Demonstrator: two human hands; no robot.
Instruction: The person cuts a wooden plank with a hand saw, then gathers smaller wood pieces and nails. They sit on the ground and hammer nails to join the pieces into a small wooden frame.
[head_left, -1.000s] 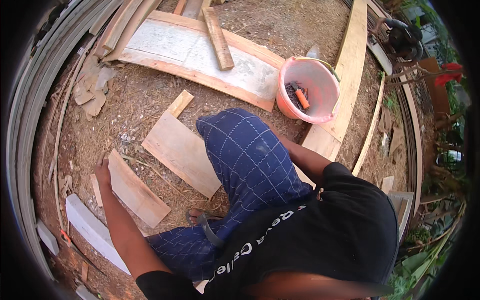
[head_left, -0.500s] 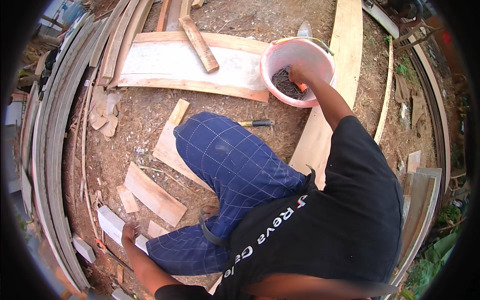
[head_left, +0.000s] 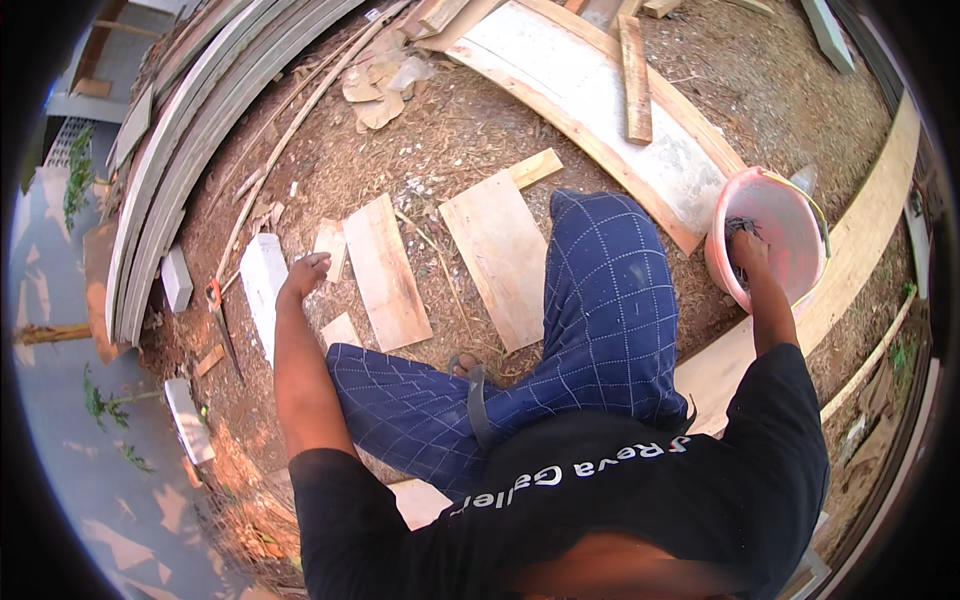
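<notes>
My right hand (head_left: 748, 250) reaches down into a pinkish-white bucket (head_left: 790, 235) at the right. Dark, thin nails (head_left: 740, 226) lie in the bucket around it; its fingertips are hidden among them. My left hand (head_left: 308, 270) is at the left, just beside a white-faced wooden block (head_left: 263, 285). Its fingers point to the right, loosely bent, and nothing shows in them. Close to this hand lie a small wood offcut (head_left: 331, 248) and a larger flat board piece (head_left: 386, 275). Another wide board piece (head_left: 495, 255) lies by my raised knee.
A long white-faced panel (head_left: 610, 110) with a wooden batten (head_left: 634, 80) across it lies ahead. One long plank (head_left: 860, 245) runs beneath the bucket's side. Stacked boards (head_left: 190, 150) line the left. A handsaw with an orange handle (head_left: 213, 294) lies near the white block.
My view has turned left, so the scene has shifted to the right. My left hand has come off the white block's top. My right hand stays inside the bucket.
</notes>
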